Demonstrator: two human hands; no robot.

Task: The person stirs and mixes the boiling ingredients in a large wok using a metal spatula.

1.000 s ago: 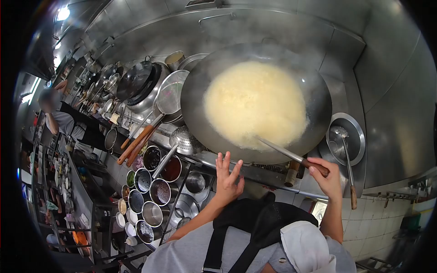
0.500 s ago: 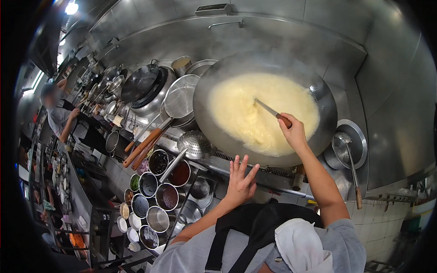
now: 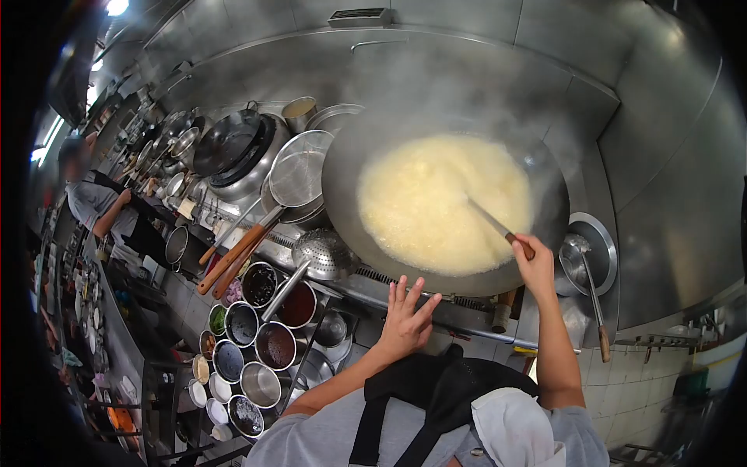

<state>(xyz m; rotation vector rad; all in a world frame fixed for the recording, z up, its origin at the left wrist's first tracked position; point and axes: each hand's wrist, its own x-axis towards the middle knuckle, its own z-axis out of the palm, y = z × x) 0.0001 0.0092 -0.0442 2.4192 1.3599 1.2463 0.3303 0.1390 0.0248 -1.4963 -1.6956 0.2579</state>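
A large dark wok (image 3: 339, 206) holds pale yellow, bubbling liquid (image 3: 428, 206), with steam rising off it. My right hand (image 3: 535, 268) is closed around the wooden grip of a metal-shafted cooking utensil (image 3: 490, 217). The shaft slants into the liquid, which hides the utensil's head. My left hand (image 3: 406, 321) is in front of the wok's near rim, fingers spread and nothing in it; whether the fingertips touch the stove edge I cannot tell.
Left of the wok lie a mesh strainer (image 3: 299, 171) and a perforated ladle (image 3: 323, 255). Several metal pots of sauces and seasonings (image 3: 275, 344) stand below them. On the right, a ladle (image 3: 595, 300) rests in a metal bowl (image 3: 607, 233). A co-worker (image 3: 97, 204) stands far left.
My right hand has drawn the utensil toward me and to the right through the liquid. Steam over the wok looks thicker. My left hand stays spread near the rim, and the view has shifted slightly.
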